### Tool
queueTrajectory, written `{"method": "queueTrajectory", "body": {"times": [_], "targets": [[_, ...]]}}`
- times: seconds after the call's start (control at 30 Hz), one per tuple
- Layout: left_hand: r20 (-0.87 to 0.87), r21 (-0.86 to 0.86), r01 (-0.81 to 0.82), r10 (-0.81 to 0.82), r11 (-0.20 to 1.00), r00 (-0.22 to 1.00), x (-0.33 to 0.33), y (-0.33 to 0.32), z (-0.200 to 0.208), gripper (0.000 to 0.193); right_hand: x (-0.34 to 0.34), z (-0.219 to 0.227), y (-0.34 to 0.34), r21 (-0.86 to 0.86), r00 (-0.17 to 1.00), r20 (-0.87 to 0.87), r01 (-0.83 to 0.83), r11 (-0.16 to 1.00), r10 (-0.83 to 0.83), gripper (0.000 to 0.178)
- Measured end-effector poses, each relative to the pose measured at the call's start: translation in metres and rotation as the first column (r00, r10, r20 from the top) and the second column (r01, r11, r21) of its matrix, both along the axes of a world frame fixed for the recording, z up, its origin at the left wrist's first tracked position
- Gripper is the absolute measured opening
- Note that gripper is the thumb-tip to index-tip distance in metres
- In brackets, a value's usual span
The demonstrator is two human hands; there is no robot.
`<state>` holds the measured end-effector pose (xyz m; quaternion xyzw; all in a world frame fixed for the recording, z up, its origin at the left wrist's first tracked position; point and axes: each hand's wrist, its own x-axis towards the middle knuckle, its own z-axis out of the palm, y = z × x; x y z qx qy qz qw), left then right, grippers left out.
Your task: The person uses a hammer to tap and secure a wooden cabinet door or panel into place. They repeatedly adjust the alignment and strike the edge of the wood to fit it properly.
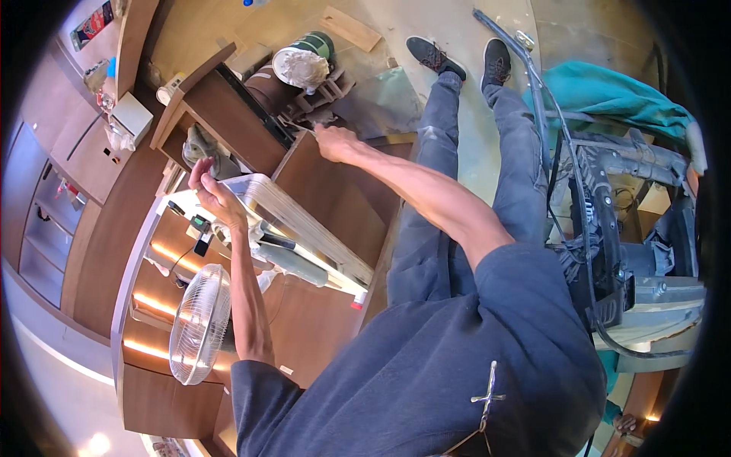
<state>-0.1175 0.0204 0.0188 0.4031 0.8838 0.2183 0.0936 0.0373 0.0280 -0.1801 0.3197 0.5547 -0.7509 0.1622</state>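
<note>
Both hands grip the wooden cabinet: left, right.

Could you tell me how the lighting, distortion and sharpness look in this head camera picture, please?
Head view: strong fisheye bending, so the brown cabinet edges curve and dark corners ring the frame; warm light strips glare at lower left; daylight falls evenly on the floor; the left hand and right hand look reasonably sharp, while the wire fan looks slightly soft.

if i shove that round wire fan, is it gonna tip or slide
The fan would probably tip rather than slide: its wide round cage looks top-heavy, and its base is hidden. The thin wire guard looks light and likely bends if grabbed hard. Neither hand is near it.
</note>
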Motion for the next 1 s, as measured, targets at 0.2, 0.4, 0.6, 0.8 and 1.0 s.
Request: {"method": "queueTrajectory", "body": {"times": [0.2,0.4,0.6,0.8,1.0], "targets": [[-0.002,-0.010,0.020,-0.020,1.000,1.000,-0.004,-0.006,0.003,0.036,0.017,-0.018,0.007,-0.243,0.909,-0.078,0.381,0.892,-0.410,0.020],[0.002,-0.002,0.040,-0.040,0.999,0.999,-0.002,-0.003,0.001,0.036,0.007,-0.026,0.005,-0.622,0.943,-0.044,0.233,0.748,-0.330,0.015],[0.001,0.006,0.051,-0.051,0.999,0.999,-0.004,-0.005,0.001,0.035,0.016,-0.025,0.001,-0.323,0.901,-0.096,0.373,0.870,-0.423,0.019],[0.015,-0.003,0.052,-0.052,0.999,0.999,-0.006,-0.006,0.001,0.034,0.036,-0.032,-0.014,-0.056,0.963,-0.097,0.248,0.967,-0.252,0.026],[0.021,-0.002,0.046,-0.046,0.999,0.999,-0.005,-0.008,0.002,0.035,0.048,0.003,0.005,-0.046,0.995,-0.102,-0.010,0.999,0.005,0.029]]}}
